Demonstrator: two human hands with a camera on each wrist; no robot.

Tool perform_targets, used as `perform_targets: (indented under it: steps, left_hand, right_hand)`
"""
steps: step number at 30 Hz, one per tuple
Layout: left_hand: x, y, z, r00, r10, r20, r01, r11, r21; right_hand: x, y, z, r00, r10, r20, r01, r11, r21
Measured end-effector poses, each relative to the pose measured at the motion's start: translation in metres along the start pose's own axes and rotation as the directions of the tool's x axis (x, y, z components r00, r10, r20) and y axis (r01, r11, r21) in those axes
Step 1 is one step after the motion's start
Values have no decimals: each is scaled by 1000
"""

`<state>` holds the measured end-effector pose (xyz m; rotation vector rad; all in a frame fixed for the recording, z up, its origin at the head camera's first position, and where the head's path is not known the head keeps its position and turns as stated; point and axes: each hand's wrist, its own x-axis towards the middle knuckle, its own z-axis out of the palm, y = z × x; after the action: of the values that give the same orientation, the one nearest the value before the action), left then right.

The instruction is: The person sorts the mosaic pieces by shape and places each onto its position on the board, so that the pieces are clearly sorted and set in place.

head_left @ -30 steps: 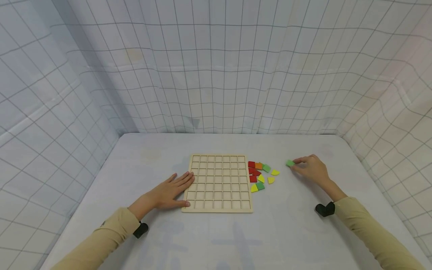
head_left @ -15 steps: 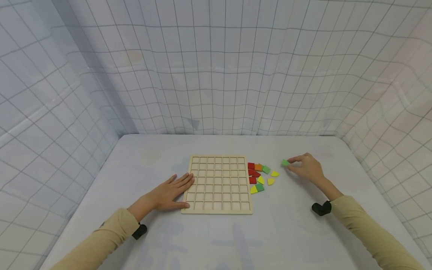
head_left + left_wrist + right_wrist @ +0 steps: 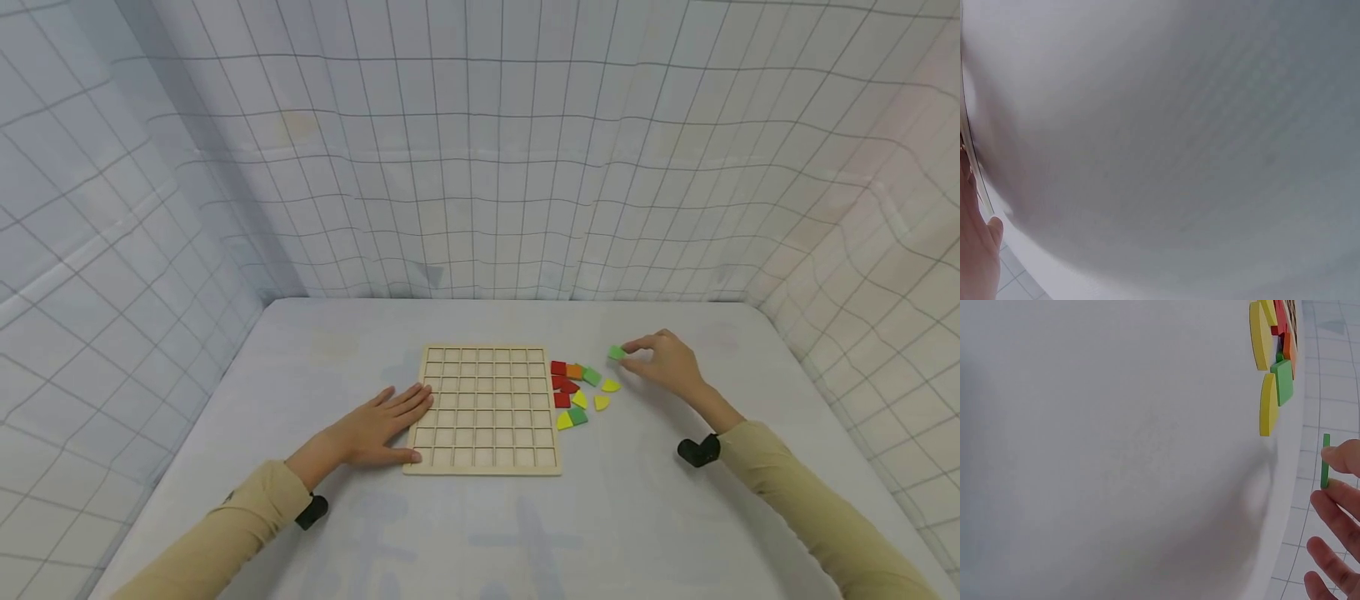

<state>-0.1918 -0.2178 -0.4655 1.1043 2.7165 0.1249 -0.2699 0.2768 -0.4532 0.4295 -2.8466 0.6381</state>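
Observation:
A pale wooden grid board (image 3: 483, 410) lies flat on the table, its square cells bare. My left hand (image 3: 378, 429) rests with straight, spread fingers on the board's left edge; in the left wrist view only part of that hand (image 3: 977, 250) shows. Between thumb and fingertips my right hand (image 3: 663, 364) pinches a green square tile (image 3: 616, 352), held above the table to the right of the loose pieces. The right wrist view has this green tile (image 3: 1325, 461) edge-on, with the other fingers apart from it.
Several loose pieces lie along the board's right side: red tiles (image 3: 562, 400), an orange tile (image 3: 574, 372), green tiles (image 3: 577, 416) and yellow rounded pieces (image 3: 611, 386). A white table (image 3: 480, 533) carries everything. Gridded white cloth (image 3: 480, 167) hangs behind and at both sides.
My right hand has moved left toward the loose pieces and a little farther from me, carrying the green tile. My left hand and the board have stayed in place.

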Motion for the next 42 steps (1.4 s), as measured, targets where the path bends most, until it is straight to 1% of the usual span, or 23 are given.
perform_targets:
  steps: [3, 9, 12, 17, 24, 30, 37, 42]
  left_hand:
    - [0, 1, -3, 1000, 11, 2, -11, 1000, 1]
    - [0, 2, -6, 999, 37, 5, -37, 998, 59]
    - [0, 2, -6, 999, 47, 1, -47, 996, 70]
    - [-1, 2, -6, 998, 56, 0, -56, 995, 82]
    - [-2, 1, -5, 998, 58, -8, -57, 996, 63]
    - [-2, 0, -3, 998, 58, -16, -57, 996, 67]
    - [-2, -1, -3, 996, 85, -36, -83, 995, 63]
    - [-2, 1, -3, 997, 77, -23, -75, 995, 58]
  right_hand:
    - [4, -3, 2, 1000, -4, -4, 4, 1000, 3]
    - [13, -12, 7, 1000, 3, 10, -3, 1000, 15]
    - [16, -17, 9, 1000, 7, 18, -7, 1000, 18]
    - [22, -25, 11, 1000, -25, 16, 25, 999, 26]
    - [28, -33, 17, 999, -47, 21, 46, 999, 18]
    - [33, -41, 20, 997, -72, 26, 71, 997, 26]
    - [38, -47, 23, 996, -86, 36, 84, 996, 34]
    - [41, -51, 26, 995, -80, 66, 78, 996, 44]
